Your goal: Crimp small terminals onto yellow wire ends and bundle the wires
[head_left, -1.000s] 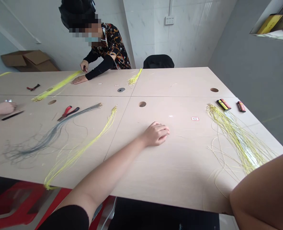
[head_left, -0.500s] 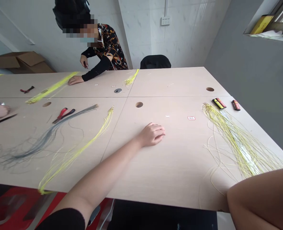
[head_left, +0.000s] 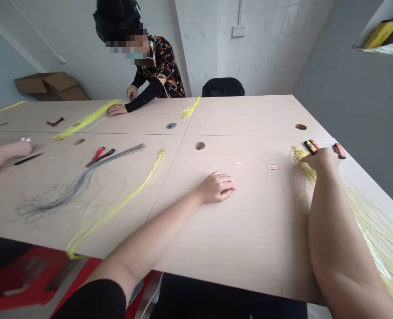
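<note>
My left hand rests on the table with its fingers curled in, and no object shows in it. Far to the right, my right hand reaches over the crimped ends of a bundle of thin yellow wires. Its fingertips are at those ends, largely hidden by the back of the hand, so a grip cannot be made out. My forearm covers part of the bundle, whose loose strands spread toward the near right edge. Batteries lie just behind that hand, and another battery is to its right.
Left of my left arm lie yellow wires, grey wires and red-and-black pliers. A small label and a round hole are ahead. A co-worker bends over yellow wires opposite; another person's hand is at left.
My right hand has come into view and reached forward to the crimped ends of the right-hand yellow wires. My left hand stays curled on the table. The view has shifted slightly left.
</note>
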Tool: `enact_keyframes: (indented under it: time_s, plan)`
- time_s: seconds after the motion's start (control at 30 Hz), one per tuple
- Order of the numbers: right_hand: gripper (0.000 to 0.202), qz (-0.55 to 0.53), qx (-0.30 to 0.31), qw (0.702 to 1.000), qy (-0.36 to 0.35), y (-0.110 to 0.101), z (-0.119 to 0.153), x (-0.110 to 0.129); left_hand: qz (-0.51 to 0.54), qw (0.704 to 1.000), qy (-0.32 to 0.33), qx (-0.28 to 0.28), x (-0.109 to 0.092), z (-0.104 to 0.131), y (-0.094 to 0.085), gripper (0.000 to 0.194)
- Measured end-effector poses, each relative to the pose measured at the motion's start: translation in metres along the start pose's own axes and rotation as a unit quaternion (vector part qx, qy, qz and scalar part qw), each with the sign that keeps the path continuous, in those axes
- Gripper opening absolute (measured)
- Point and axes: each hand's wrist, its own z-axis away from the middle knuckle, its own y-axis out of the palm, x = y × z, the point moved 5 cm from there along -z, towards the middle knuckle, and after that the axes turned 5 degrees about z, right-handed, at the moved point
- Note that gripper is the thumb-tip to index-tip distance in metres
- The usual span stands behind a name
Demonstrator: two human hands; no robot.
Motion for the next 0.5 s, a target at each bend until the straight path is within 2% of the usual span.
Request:
enact_keyframes:
  time_s: [0.07, 0.1, 0.23, 0.33, 0.4, 0.5]
  plan:
    - [0.042, 0.023, -0.004, 0.994, 0.103, -0.011, 0.007, 0.002, 0.005, 1.000, -0.001, -0.001, 0.000, -0.001, 0.000, 0.018]
    - [0.039, 0.022, -0.012, 0.993, 0.112, -0.020, 0.011, 0.010, 0.007, 1.000, 0.000, -0.003, -0.001, -0.001, -0.001, 0.018]
    - [0.025, -0.014, -0.027, 0.991, 0.129, -0.064, 0.031, 0.050, 0.006, 1.000, 0.009, -0.019, -0.001, 0.000, -0.002, 0.019]
    - [0.010, -0.049, -0.021, 0.995, 0.080, -0.084, 0.043, 0.084, 0.000, 1.000, 0.011, -0.024, 0.000, 0.000, 0.000, 0.019]
    - [0.012, -0.035, 0.012, 0.999, -0.006, -0.077, 0.050, 0.111, -0.007, 1.000, 0.003, -0.026, 0.001, 0.000, 0.001, 0.018]
    - [0.025, -0.079, 0.131, 0.976, -0.153, -0.029, 0.069, 0.154, -0.026, 0.999, -0.019, -0.038, 0.000, -0.001, -0.006, 0.019]
